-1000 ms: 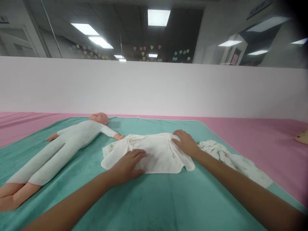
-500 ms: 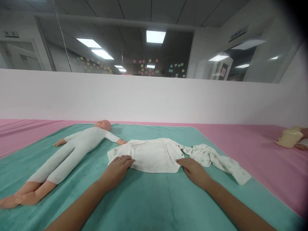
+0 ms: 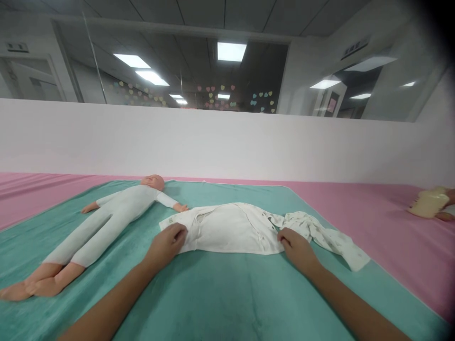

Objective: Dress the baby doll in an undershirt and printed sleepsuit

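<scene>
Nearest, the bare teal cloth [image 3: 227, 298] spreads between the two forearms; the left hand [image 3: 165, 245] is at the near left side of the white shirt [image 3: 231, 229], fingers now curled in, its grip pinching the edge, where half a second ago they lay stretched over the fabric; the right hand [image 3: 296, 248] has shifted outward and pinches the near right corner between thumb and fingers, the grip closed on a bit of cloth; the shirt lies on the teal cloth between the hands, its near hem drawn wider than before, its right corner pulled further right.

Just beyond the right hand, the crumpled patterned garment [image 3: 320, 232] lies as it did, meeting the shirt's right side; on the left, the doll [image 3: 117, 208] in pale clothing still lies on its back, one hand by the shirt's far left edge.

Further out, the pink cloth [image 3: 362, 203] shows past the teal; at the far right is a yellowish object [image 3: 426, 202], too unclear to name; behind runs the white wall [image 3: 220, 142], with glass [image 3: 249, 71] above.
</scene>
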